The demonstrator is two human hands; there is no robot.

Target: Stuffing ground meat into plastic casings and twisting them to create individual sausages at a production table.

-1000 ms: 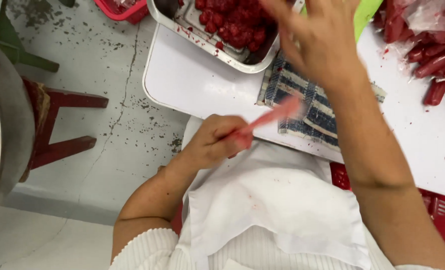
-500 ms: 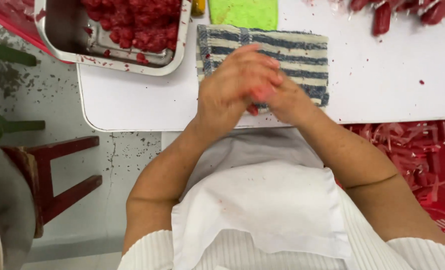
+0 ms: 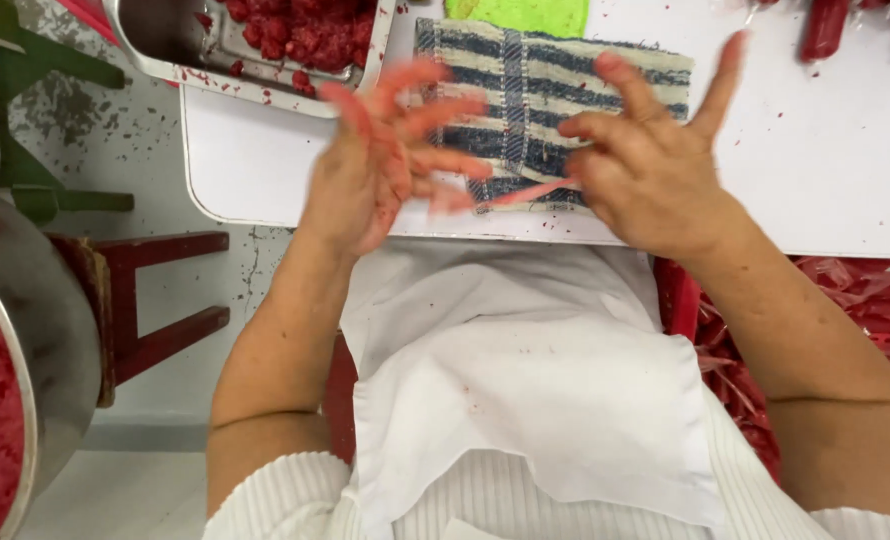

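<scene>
My left hand (image 3: 380, 160) hovers over the near edge of the white table (image 3: 815, 170), fingers spread and smeared red, blurred by motion. My right hand (image 3: 650, 165) is beside it, with index and middle fingers raised and the lower fingers curled on a thin pink strip (image 3: 510, 195). The strip runs from my right hand across to the fingertips of my left hand. Both hands are above a blue-and-white striped cloth (image 3: 535, 75) lying flat on the table.
A metal tray (image 3: 175, 50) of red minced meat sits at the table's far left, a green cloth (image 3: 525, 15) behind the striped one, red sausages (image 3: 825, 25) far right. A steel bowl (image 3: 50, 330) of mince, a red stool (image 3: 155, 300) and a red crate (image 3: 825, 310) surround my aproned lap.
My hands were pressed together over the striped cloth; they have pulled apart with fingers spread, and the pink strip now stretches between them.
</scene>
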